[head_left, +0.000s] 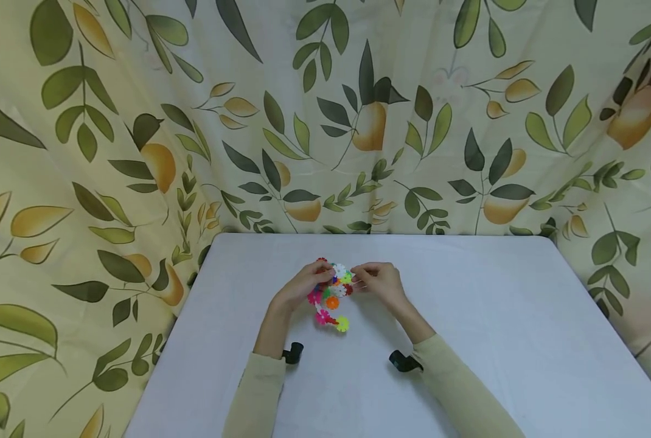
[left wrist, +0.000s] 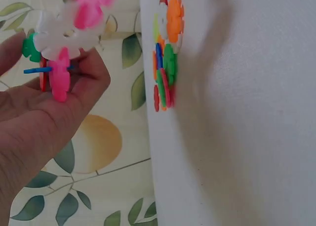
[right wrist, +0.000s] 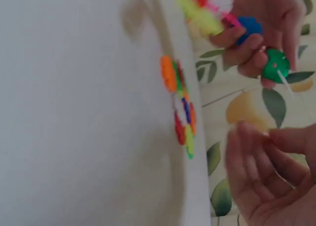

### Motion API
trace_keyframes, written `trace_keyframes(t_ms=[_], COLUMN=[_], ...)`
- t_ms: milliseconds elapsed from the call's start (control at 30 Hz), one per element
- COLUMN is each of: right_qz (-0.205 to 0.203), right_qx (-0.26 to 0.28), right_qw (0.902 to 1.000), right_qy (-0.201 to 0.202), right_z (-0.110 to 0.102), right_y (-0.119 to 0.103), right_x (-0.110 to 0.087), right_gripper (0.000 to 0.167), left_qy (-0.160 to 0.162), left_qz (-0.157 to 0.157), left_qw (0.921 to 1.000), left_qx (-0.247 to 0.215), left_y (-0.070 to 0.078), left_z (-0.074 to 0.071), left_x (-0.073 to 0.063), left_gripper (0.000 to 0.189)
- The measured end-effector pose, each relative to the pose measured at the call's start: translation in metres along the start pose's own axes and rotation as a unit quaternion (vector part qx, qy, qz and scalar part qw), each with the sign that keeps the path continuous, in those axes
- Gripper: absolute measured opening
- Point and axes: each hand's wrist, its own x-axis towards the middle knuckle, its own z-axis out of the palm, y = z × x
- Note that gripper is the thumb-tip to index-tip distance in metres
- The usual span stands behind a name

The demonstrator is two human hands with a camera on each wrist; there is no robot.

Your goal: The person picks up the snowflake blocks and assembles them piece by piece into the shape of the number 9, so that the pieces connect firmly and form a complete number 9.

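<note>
My left hand (head_left: 306,283) holds a joined cluster of flower-shaped plastic discs, pinched between thumb and fingers. In the left wrist view a white disc (left wrist: 54,40), a pink disc (left wrist: 60,75) and a blue disc (left wrist: 37,70) show at that hand. The right wrist view shows a green disc (right wrist: 276,65) at the left fingertips, with a thin white disc (right wrist: 285,81) edge-on against it. My right hand (head_left: 382,284) is just right of the cluster. Its thumb and fingertips come close together, apart from the green disc, and I see no piece between them.
Several colourful flower discs lie on the white table (head_left: 468,316) below the hands, among them an orange disc (head_left: 332,302) and a yellow disc (head_left: 342,324). A leaf-patterned curtain (head_left: 325,121) hangs behind the table. Black wrist cameras (head_left: 404,361) are worn on both wrists.
</note>
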Motion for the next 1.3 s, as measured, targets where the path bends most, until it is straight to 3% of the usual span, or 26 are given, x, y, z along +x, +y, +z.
trace_keyframes(t_ms=[67, 167, 333, 433, 600, 767, 933, 1167, 1300], right_qz=[-0.014, -0.03, -0.074, -0.097, -0.089, -0.08, -0.092, -0.128, -0.156], right_qx=[-0.087, -0.193, -0.3, -0.322, -0.282, -0.201, -0.109, -0.041, -0.012], right_qw=[0.9961, 0.98, 0.9466, 0.9381, 0.9542, 0.976, 0.9898, 0.9887, 0.985], right_qy=[-0.005, -0.038, -0.091, -0.082, -0.045, -0.024, -0.002, 0.066, 0.073], right_z=[0.004, 0.011, 0.023, 0.024, 0.02, 0.014, 0.009, 0.005, 0.003], right_y=[0.006, 0.01, 0.013, 0.013, 0.012, 0.01, 0.005, -0.007, -0.009], right_x=[0.004, 0.007, 0.012, 0.013, 0.012, 0.008, -0.001, -0.012, -0.015], right_gripper=[0.02, 0.022, 0.024, 0.018, 0.012, 0.009, 0.009, 0.006, 0.009], left_qy=[0.001, -0.001, -0.017, -0.036, -0.038, -0.017, -0.003, -0.005, -0.008], left_qz=[-0.007, -0.01, -0.008, -0.01, -0.015, -0.014, -0.017, -0.019, -0.025], left_qw=[0.9999, 0.9997, 0.9992, 0.9979, 0.9972, 0.9974, 0.9962, 0.9946, 0.9932], left_qx=[-0.01, -0.02, -0.035, -0.052, -0.062, -0.069, -0.085, -0.102, -0.114], left_y=[-0.001, -0.002, -0.003, -0.003, -0.002, -0.003, -0.001, 0.002, 0.0], left_z=[-0.001, -0.001, 0.0, 0.002, 0.003, 0.003, 0.004, 0.006, 0.007], left_x=[-0.001, -0.002, -0.002, -0.001, -0.001, -0.002, -0.002, -0.002, -0.001], left_gripper=[0.028, 0.029, 0.024, 0.02, 0.019, 0.023, 0.017, 0.017, 0.016])
